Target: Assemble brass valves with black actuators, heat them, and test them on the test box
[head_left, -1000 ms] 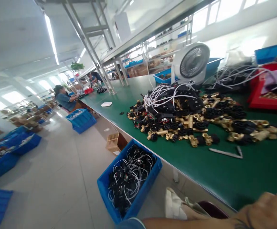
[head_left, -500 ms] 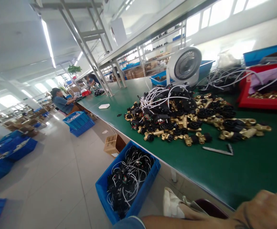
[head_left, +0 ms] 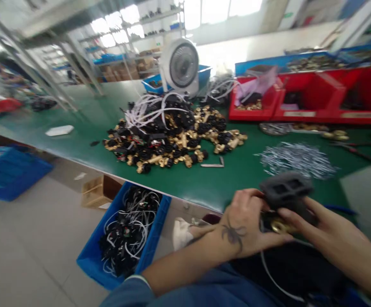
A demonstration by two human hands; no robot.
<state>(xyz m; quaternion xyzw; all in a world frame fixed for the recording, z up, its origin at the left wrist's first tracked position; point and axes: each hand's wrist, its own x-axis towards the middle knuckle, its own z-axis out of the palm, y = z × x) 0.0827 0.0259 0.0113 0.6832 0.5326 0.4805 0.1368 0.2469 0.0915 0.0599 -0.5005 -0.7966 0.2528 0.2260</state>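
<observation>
My left hand (head_left: 247, 226) and my right hand (head_left: 316, 226) meet in front of me at the near edge of the green bench (head_left: 179, 183). Together they grip a black plastic part with a brass fitting (head_left: 286, 198); a white wire (head_left: 275, 277) hangs from it toward my lap. The left hand's fingers wrap the left side, the right hand's fingers curl round the underside. A pile of black and brass valve parts with white wires (head_left: 172, 136) lies farther back on the bench.
A heap of small silver screws (head_left: 296, 157) and an Allen key (head_left: 213, 164) lie on the bench. Red bins (head_left: 307, 100) and a white fan (head_left: 181, 66) stand behind. A blue crate of wired parts (head_left: 124, 234) and a cardboard box (head_left: 97, 192) sit on the floor.
The view has swung right and down. Both hands have come into full view, holding the black and brass part; before only my left hand showed at the bottom right corner.
</observation>
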